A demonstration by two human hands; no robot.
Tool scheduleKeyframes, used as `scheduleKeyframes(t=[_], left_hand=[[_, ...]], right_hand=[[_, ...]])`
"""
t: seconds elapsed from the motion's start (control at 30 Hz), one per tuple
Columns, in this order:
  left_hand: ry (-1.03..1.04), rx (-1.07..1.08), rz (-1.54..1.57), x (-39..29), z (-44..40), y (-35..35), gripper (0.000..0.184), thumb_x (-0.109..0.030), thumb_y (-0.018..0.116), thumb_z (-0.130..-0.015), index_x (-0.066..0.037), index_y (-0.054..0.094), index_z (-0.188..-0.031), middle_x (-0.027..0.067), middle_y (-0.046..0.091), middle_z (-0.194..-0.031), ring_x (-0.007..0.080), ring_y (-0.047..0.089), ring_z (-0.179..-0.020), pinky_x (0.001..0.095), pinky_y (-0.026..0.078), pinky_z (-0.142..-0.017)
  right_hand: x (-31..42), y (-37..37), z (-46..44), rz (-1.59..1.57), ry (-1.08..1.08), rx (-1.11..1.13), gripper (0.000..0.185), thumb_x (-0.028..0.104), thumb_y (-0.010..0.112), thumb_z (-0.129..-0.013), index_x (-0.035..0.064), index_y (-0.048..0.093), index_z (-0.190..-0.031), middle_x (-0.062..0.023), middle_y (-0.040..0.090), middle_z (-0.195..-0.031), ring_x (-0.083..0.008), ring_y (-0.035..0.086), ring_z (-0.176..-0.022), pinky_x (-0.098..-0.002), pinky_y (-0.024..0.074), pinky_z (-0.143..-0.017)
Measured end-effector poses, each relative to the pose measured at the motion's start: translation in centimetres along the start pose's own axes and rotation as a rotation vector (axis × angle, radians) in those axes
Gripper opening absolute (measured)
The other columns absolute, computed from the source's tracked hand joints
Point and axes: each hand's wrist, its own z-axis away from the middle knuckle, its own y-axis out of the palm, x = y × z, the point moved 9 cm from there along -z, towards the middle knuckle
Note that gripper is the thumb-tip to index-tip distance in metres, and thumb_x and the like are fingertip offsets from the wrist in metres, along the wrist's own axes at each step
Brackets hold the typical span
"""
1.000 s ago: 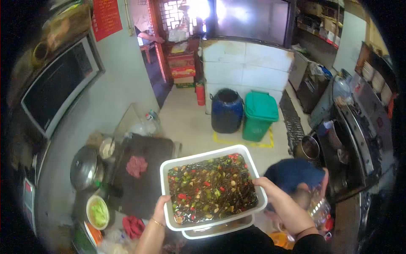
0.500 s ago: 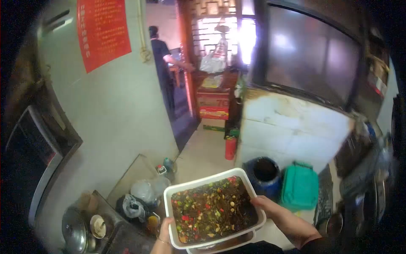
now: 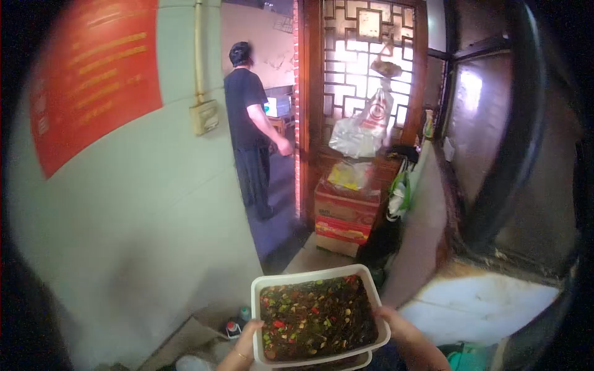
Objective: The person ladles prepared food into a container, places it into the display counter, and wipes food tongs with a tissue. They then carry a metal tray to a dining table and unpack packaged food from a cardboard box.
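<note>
A white rectangular plastic tub (image 3: 319, 274) is held out in front of me, filled with a dark mix (image 3: 318, 318) dotted with chopped red and green pieces and pale bits. My left hand (image 3: 245, 339) grips its left wall; a thin bracelet circles that wrist. On the opposite side my right hand (image 3: 391, 321) is closed round the right rim. Under this tub the edge of a second white container (image 3: 352, 362) shows, and most of it is hidden. The undersides of both hands are out of sight.
Ahead, a person in dark clothes (image 3: 250, 123) stands beyond the doorway. Stacked cardboard boxes (image 3: 346, 210) sit by the wooden lattice door (image 3: 371, 68). A white-tiled low wall (image 3: 489, 303) is at right, with a green bin (image 3: 467, 357) below it. Bottles (image 3: 233, 328) stand at lower left.
I have moved forward toward the doorway, so the boxes and lattice door look larger. The tub stays in both hands. The person beyond now shows more fully.
</note>
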Motion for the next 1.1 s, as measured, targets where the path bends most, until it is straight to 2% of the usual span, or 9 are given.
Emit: scheduleKeyframes(t=[0.27,0.4,0.47,0.53,0.67,0.83,0.87,1.03,1.1], left_hand=[[-0.014,-0.087,0.066,-9.4,-24.4,3.7,0.034,-0.037,0.062,-0.077,-0.01,0.051,-0.093,0.0035,0.048,-0.08,0.0169,0.053,-0.071,0.0313,0.046,-0.062],[0.244,-0.124,0.262,-19.2,-34.0,4.7,0.046,-0.034,0.062,-0.077,-0.006,0.051,-0.111,0.0111,0.058,-0.099,0.0265,0.058,-0.09,0.0404,0.049,-0.078],[0.189,-0.193,0.287,-19.4,-39.5,4.4,0.049,-0.034,0.062,-0.076,-0.005,0.052,-0.114,0.013,0.059,-0.104,0.0283,0.058,-0.094,0.0428,0.048,-0.082],[0.203,-0.114,0.469,-23.5,-46.4,3.9,0.049,-0.034,0.063,-0.076,-0.003,0.053,-0.113,0.014,0.059,-0.106,0.0283,0.058,-0.095,0.0436,0.047,-0.084],[0.357,-0.169,0.44,-29.4,-54.3,1.8,0.05,-0.034,0.063,-0.076,-0.001,0.053,-0.111,0.0112,0.058,-0.104,0.0228,0.057,-0.096,0.0399,0.047,-0.082],[0.278,-0.446,0.279,-33.2,-65.1,-7.1,0.044,-0.026,0.062,-0.078,-0.002,0.053,-0.113,0.0093,0.059,-0.104,0.0212,0.059,-0.089,0.0377,0.05,-0.082],[0.284,-0.342,0.234,-34.0,-68.0,-9.2,0.038,-0.024,0.061,-0.079,-0.003,0.054,-0.11,0.0083,0.059,-0.101,0.0204,0.059,-0.086,0.0384,0.05,-0.081],[0.088,-0.409,0.111,-43.5,-78.6,-12.2,0.041,-0.029,0.058,-0.079,-0.006,0.051,-0.111,0.0069,0.058,-0.093,0.0206,0.057,-0.08,0.0342,0.049,-0.073],[0.132,-0.484,0.16,-52.8,-80.7,-7.7,0.033,-0.042,0.058,-0.074,-0.011,0.056,-0.087,0.001,0.047,-0.071,0.0156,0.048,-0.065,0.0288,0.04,-0.061]], right_hand=[[16.3,-1.6,-25.2,0.122,-0.183,0.226,0.03,0.025,0.058,-0.084,0.0001,0.063,-0.1,-0.009,0.063,-0.09,-0.018,0.06,-0.082,-0.0323,0.0477,-0.074],[24.9,4.5,-41.2,-0.086,-0.091,0.399,0.033,0.021,0.059,-0.084,-0.0029,0.062,-0.107,-0.0122,0.065,-0.099,-0.0215,0.063,-0.089,-0.0345,0.05,-0.081],[28.6,4.3,-45.7,-0.104,-0.011,0.446,0.036,0.022,0.06,-0.084,-0.0038,0.061,-0.109,-0.0132,0.066,-0.1,-0.0236,0.064,-0.09,-0.0358,0.051,-0.081],[32.8,7.0,-56.8,-0.037,0.065,0.536,0.04,0.024,0.061,-0.083,-0.0045,0.06,-0.111,-0.0139,0.066,-0.101,-0.0255,0.066,-0.09,-0.0372,0.0521,-0.08],[41.7,13.9,-60.6,-0.065,0.114,0.603,0.043,0.024,0.062,-0.081,-0.0033,0.059,-0.114,-0.0135,0.067,-0.102,-0.0258,0.066,-0.088,-0.0388,0.0532,-0.079],[41.1,17.2,-79.3,0.017,0.13,0.581,0.044,0.022,0.063,-0.08,0.0,0.058,-0.117,-0.0132,0.066,-0.104,-0.0255,0.066,-0.089,-0.0391,0.0537,-0.079],[45.5,21.1,-76.8,-0.081,0.145,0.625,0.036,0.025,0.067,-0.079,0.0032,0.062,-0.108,-0.0072,0.067,-0.092,-0.0193,0.065,-0.082,-0.0356,0.0517,-0.077],[42.9,22.2,-97.2,0.127,0.168,0.657,0.03,0.022,0.062,-0.079,0.0012,0.063,-0.101,-0.0086,0.066,-0.088,-0.0201,0.063,-0.076,-0.0353,0.0501,-0.072],[47.4,24.7,-97.9,0.134,0.156,0.64,0.031,0.021,0.056,-0.082,0.0,0.064,-0.103,-0.0094,0.067,-0.088,-0.0199,0.065,-0.074,-0.0346,0.0517,-0.072]])
